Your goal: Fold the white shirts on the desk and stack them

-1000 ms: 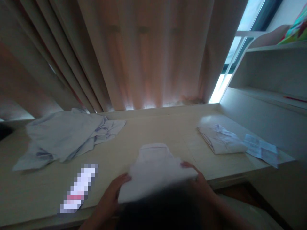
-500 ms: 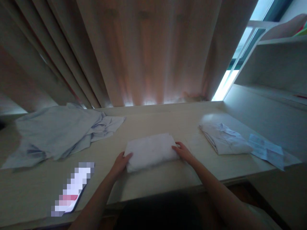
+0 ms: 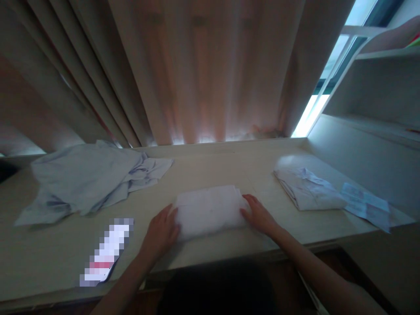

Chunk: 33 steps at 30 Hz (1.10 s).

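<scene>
A folded white garment (image 3: 210, 211) lies flat on the pale wooden table (image 3: 229, 166), near its front edge. My left hand (image 3: 161, 232) rests against the garment's left end, fingers spread along its side. My right hand (image 3: 260, 215) presses against its right end. Both hands flank the bundle and touch it, and it stays on the table.
A loose heap of light blue shirts (image 3: 88, 181) lies at the left. A second folded shirt (image 3: 308, 192) and a paper sheet (image 3: 365, 203) sit at the right. A blurred-out flat object (image 3: 106, 253) lies front left. Curtains (image 3: 203, 70) hang behind; white shelves (image 3: 377, 87) stand right.
A second ago both hands held the folded garment up near the table's edge. It has since been set down on the table, and the hands now rest at its two ends.
</scene>
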Tool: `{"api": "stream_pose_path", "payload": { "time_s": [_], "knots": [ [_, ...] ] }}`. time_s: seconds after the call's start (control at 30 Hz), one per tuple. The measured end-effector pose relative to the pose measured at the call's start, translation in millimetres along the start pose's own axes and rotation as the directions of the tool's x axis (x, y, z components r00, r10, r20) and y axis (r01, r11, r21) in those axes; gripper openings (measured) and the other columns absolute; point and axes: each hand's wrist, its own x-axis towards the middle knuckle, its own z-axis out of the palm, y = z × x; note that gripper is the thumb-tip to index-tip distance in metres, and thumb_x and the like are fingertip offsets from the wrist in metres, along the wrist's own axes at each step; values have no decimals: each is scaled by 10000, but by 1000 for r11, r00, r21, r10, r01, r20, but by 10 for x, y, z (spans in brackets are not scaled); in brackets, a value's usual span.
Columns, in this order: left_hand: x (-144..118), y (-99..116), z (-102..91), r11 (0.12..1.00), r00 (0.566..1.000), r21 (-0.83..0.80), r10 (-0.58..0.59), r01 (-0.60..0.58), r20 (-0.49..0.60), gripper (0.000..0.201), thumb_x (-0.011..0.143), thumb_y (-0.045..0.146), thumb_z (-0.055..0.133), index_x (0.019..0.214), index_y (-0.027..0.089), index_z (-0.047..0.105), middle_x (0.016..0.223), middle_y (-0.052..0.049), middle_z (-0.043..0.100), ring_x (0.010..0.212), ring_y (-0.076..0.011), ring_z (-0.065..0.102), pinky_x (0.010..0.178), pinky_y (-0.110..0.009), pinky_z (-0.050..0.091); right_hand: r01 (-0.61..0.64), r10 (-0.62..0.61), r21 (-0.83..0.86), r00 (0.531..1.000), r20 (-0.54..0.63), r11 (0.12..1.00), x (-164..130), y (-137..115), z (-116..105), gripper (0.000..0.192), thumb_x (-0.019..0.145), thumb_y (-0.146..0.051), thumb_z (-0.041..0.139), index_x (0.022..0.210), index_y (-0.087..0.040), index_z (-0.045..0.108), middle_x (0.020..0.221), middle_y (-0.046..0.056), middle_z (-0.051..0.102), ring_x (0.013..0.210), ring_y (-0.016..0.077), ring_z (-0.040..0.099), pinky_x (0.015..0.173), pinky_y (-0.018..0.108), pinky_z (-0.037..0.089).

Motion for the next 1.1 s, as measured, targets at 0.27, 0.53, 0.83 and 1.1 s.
{"api": "stream_pose_path", "payload": {
  "time_s": [0.27,0.53,0.83,1.1],
  "knots": [
    [-602,3,198,861,928,364,277,-354,248,583,809,386,488,1360,229,378,1416,-101,430,1293,-295,389,1038,-461,359,400,-328,-290,906,269,869,-694,46,122,756,706,-356,600,1392,-179,339,1451,132,353,1323,278,304,1073,457,259],
    [-1105,21,259,880,936,326,298,-346,188,443,784,229,475,1219,300,508,1233,-35,606,1134,-231,547,956,-422,439,470,-428,-304,882,195,829,-1279,283,258,593,654,-64,471,1229,-202,522,1246,113,577,1117,253,517,956,442,397],
    [-510,654,-762,964,985,-247,-130,100,-109,316,768,417,483,982,206,581,921,-48,674,832,-201,628,738,-329,513,110,-102,202,994,-47,973,-769,-412,-522,259,707,-255,550,946,-191,628,907,59,670,873,228,603,808,375,466],
    [140,629,-745,858,940,-425,-338,290,-42,410,799,489,443,997,163,594,860,-53,670,796,-206,625,697,-335,506,-130,63,524,988,144,842,-158,-429,-507,325,810,-401,527,1029,-175,609,956,68,673,913,218,620,803,360,487]
  ]
}}
